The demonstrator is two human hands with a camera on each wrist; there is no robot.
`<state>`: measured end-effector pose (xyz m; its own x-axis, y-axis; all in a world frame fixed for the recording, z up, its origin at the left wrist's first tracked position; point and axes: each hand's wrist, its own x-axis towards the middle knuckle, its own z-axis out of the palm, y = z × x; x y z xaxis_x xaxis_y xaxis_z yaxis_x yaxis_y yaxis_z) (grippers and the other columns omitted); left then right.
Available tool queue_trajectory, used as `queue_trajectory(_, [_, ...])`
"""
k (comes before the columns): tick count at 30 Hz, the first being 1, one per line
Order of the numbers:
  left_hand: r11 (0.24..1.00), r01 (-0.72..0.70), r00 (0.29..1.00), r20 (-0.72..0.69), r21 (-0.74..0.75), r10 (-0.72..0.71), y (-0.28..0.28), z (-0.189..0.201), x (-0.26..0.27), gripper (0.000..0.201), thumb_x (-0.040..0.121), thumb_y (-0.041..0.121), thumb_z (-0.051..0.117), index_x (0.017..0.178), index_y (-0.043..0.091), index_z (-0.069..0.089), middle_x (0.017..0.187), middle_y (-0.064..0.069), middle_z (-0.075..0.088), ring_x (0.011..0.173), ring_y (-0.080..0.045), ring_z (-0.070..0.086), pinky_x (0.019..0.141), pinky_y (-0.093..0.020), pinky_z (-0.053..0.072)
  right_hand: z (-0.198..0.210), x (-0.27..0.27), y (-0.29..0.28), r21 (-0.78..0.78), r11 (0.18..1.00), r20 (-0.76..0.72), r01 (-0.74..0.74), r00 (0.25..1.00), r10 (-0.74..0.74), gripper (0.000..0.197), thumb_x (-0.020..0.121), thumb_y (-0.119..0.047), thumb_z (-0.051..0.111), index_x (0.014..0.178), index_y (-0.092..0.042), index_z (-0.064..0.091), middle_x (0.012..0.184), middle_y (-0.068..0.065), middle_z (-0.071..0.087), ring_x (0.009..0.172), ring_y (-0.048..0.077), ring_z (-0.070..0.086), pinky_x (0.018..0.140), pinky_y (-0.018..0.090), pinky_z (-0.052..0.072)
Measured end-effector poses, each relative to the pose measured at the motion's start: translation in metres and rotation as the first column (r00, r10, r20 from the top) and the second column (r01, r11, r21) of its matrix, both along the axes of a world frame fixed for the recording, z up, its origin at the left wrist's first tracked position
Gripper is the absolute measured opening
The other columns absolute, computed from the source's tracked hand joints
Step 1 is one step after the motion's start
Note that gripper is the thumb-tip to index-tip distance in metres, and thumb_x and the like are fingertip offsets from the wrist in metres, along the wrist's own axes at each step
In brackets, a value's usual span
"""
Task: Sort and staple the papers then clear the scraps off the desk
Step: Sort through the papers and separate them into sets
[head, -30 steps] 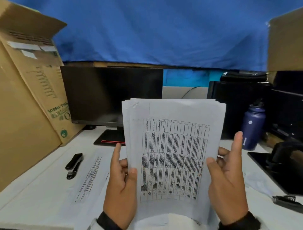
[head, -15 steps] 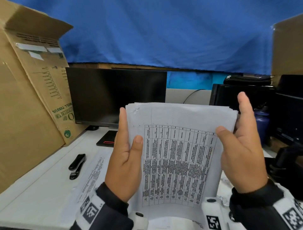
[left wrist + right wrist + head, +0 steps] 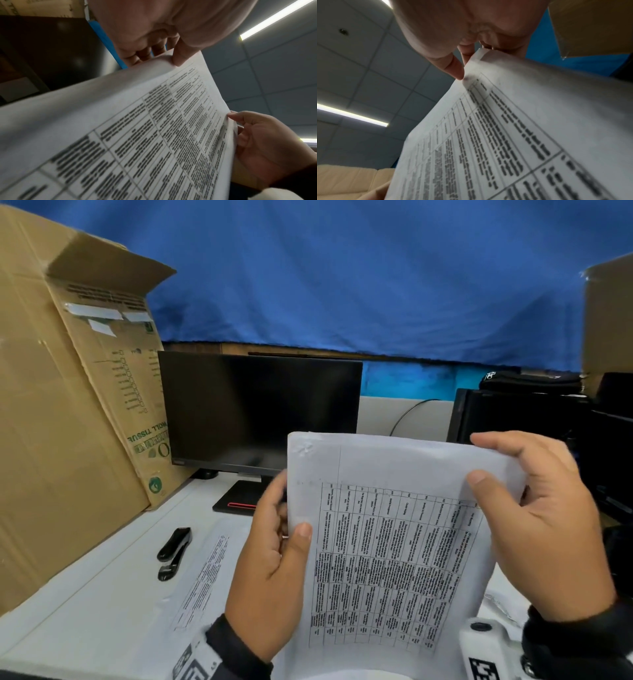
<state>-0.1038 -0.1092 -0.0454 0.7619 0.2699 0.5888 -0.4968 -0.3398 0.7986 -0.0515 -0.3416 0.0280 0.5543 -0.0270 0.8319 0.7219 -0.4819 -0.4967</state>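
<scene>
I hold a stack of white papers [image 3: 387, 542] with a printed table upright in front of me, tilted a little to the right. My left hand [image 3: 274, 570] grips its left edge, thumb on the front sheet and fingers behind. My right hand [image 3: 544, 529] grips the top right corner, thumb on the front and fingers over the top edge. The left wrist view shows the same papers [image 3: 137, 135] pinched by my left hand [image 3: 164, 58]. In the right wrist view my right hand [image 3: 462, 63] pinches the papers' [image 3: 530, 135] corner. A black stapler [image 3: 174, 553] lies on the white desk [image 3: 85, 611] at the left. A printed sheet [image 3: 202, 580] lies flat beside the stapler.
A large open cardboard box [image 3: 68, 422] stands at the left. A dark monitor [image 3: 257, 412] on its stand is behind the papers. Black equipment [image 3: 513, 416] fills the right side, with another cardboard box [image 3: 609, 320] above it. A blue cloth [image 3: 342, 275] hangs behind.
Both hands have moved up the stack's sides. My right hand went from flat against the right edge to gripping the top right corner, and the sheets now look squared and tilted right.
</scene>
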Motion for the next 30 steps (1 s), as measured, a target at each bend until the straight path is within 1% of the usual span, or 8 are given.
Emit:
queue_trajectory(2, [1.000, 0.017, 0.999, -0.050, -0.006, -0.017, -0.002, -0.006, -0.003, 0.039, 0.101, 0.011, 0.050, 0.130, 0.038, 0.049, 0.116, 0.024, 0.069, 0.109, 0.003, 0.065, 0.087, -0.019, 0.055, 0.004, -0.004, 0.002, -0.079, 0.995, 0.014, 0.054, 0.999, -0.053, 0.034, 0.082, -0.023, 0.058, 0.114, -0.029, 0.066, 0.119, -0.003, 0.051, 0.109, -0.007, 0.046, 0.095, 0.005, 0.031])
queue_trajectory(5, [0.997, 0.022, 0.995, -0.100, -0.073, -0.029, -0.006, -0.016, -0.008, 0.023, 0.100, 0.022, 0.054, 0.117, 0.037, 0.057, 0.109, 0.021, 0.073, 0.102, 0.002, 0.068, 0.088, -0.025, 0.052, 0.011, -0.014, 0.017, -0.316, 0.908, 0.107, 0.276, 0.961, -0.255, 0.044, 0.079, -0.018, 0.064, 0.118, -0.038, 0.064, 0.125, -0.008, 0.053, 0.125, 0.021, 0.044, 0.105, 0.044, 0.030])
queue_trajectory(9, [0.991, 0.005, 0.995, -0.098, -0.133, -0.018, -0.009, -0.021, -0.011, 0.020, 0.086, 0.044, 0.055, 0.103, 0.053, 0.059, 0.106, 0.018, 0.075, 0.098, -0.001, 0.070, 0.080, -0.016, 0.049, 0.013, -0.031, 0.054, -0.542, 0.770, 0.193, 0.336, 0.942, -0.275, 0.076, 0.062, -0.007, 0.077, 0.128, -0.038, 0.058, 0.129, -0.007, 0.060, 0.135, 0.034, 0.042, 0.107, 0.070, 0.018])
queue_trajectory(15, [0.986, 0.007, 0.998, -0.061, -0.166, -0.017, -0.013, -0.015, -0.016, 0.038, 0.075, 0.060, 0.050, 0.113, 0.054, 0.058, 0.112, 0.012, 0.074, 0.104, -0.009, 0.070, 0.090, -0.030, 0.049, 0.022, -0.042, 0.088, -0.699, 0.674, 0.204, 0.237, 0.970, -0.129, 0.083, 0.057, -0.016, 0.073, 0.133, -0.041, 0.049, 0.130, -0.008, 0.060, 0.134, 0.033, 0.047, 0.106, 0.071, 0.015])
queue_trajectory(17, [0.988, -0.016, 0.998, -0.065, -0.153, 0.006, -0.013, -0.013, -0.017, 0.035, 0.079, 0.061, 0.048, 0.112, 0.055, 0.057, 0.104, 0.014, 0.075, 0.096, -0.009, 0.071, 0.085, -0.024, 0.051, 0.026, -0.043, 0.093, -0.722, 0.666, 0.188, 0.187, 0.980, -0.071, 0.082, 0.060, -0.018, 0.068, 0.135, -0.043, 0.046, 0.128, -0.010, 0.060, 0.132, 0.031, 0.050, 0.106, 0.069, 0.014])
queue_trajectory(22, [0.990, -0.063, 0.988, -0.147, -0.126, 0.044, -0.011, -0.010, -0.018, 0.020, 0.100, 0.024, 0.052, 0.112, 0.034, 0.063, 0.090, 0.018, 0.075, 0.087, -0.002, 0.069, 0.070, -0.010, 0.049, 0.029, -0.040, 0.085, -0.701, 0.688, 0.134, 0.187, 0.982, -0.130, 0.075, 0.074, -0.013, 0.070, 0.136, -0.046, 0.044, 0.126, -0.019, 0.058, 0.140, 0.027, 0.041, 0.109, 0.073, 0.012])
queue_trajectory(27, [0.985, -0.096, 0.984, -0.164, -0.144, 0.072, -0.014, -0.011, -0.012, 0.016, 0.099, 0.028, 0.051, 0.110, 0.035, 0.062, 0.096, 0.024, 0.074, 0.091, 0.004, 0.069, 0.081, -0.023, 0.052, 0.007, -0.019, 0.033, -0.344, 0.835, -0.040, 0.429, 0.882, -0.469, 0.050, 0.084, -0.031, 0.055, 0.133, -0.040, 0.053, 0.142, -0.007, 0.049, 0.146, 0.029, 0.025, 0.113, 0.069, 0.006])
queue_trajectory(30, [0.985, -0.085, 0.986, -0.154, -0.150, 0.061, -0.017, -0.010, -0.009, 0.016, 0.101, 0.027, 0.049, 0.109, 0.035, 0.060, 0.098, 0.026, 0.073, 0.093, 0.006, 0.068, 0.079, -0.020, 0.050, -0.025, -0.002, -0.002, -0.010, 0.963, -0.409, 0.269, 0.878, -0.249, 0.060, 0.089, -0.025, 0.062, 0.142, -0.039, 0.037, 0.143, -0.004, 0.047, 0.137, 0.023, 0.040, 0.114, 0.053, 0.029])
